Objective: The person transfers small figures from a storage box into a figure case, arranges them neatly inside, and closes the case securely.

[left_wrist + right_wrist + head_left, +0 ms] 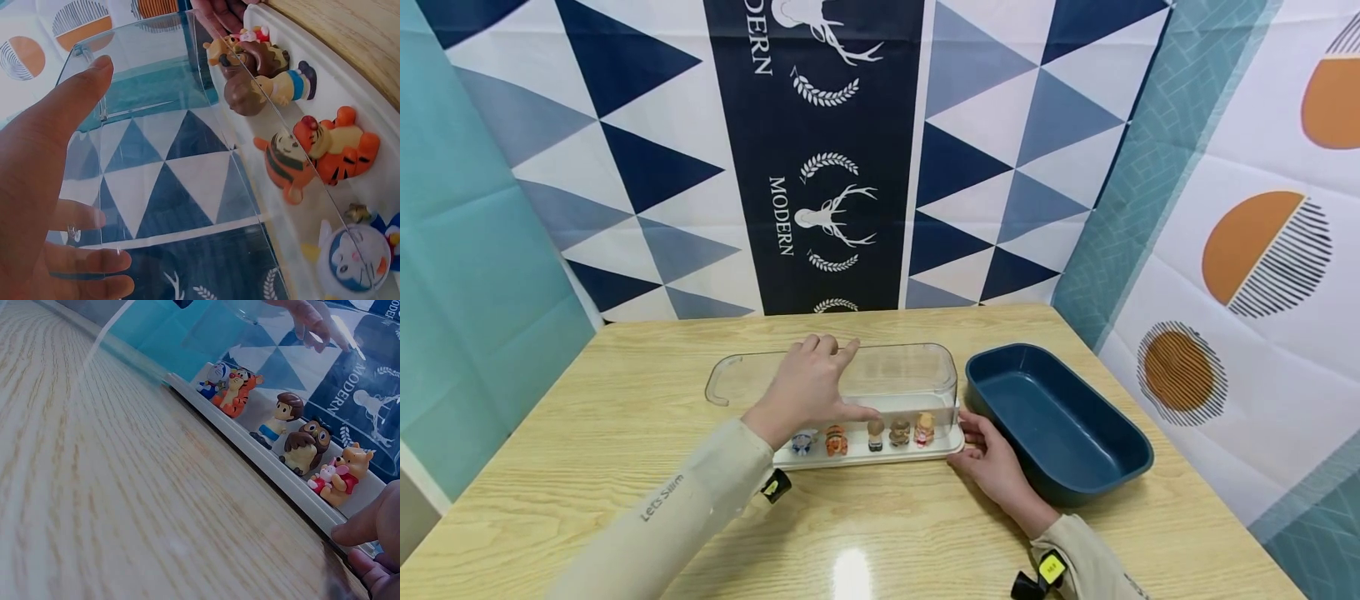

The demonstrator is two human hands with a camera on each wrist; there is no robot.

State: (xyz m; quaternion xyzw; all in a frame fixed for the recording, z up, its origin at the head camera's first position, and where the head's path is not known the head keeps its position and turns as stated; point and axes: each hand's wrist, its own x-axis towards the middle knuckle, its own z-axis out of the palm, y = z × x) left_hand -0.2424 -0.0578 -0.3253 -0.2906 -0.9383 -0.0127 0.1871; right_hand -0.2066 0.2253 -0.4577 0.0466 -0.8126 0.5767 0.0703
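Observation:
A long clear plastic cover [910,367] is tilted up over a white tray [857,462]. My left hand [811,383] spans the cover and grips it between thumb and fingers. At the tray's right end, my right hand [996,468] pinches the rim, its thumb on the front edge in the right wrist view. Several small figurines stand in a row on the tray: a blue-and-white cat [215,378], an orange tiger [237,392], a brown-haired boy [281,415], a brown owl [305,447] and a yellow bear [350,472] with a pink piglet.
A deep dark-blue rectangular basin [1060,417] stands right of the tray, close beside my right hand. The light wooden table [587,467] ends against patterned cloth [842,167] at the back. More cloth hangs at both sides.

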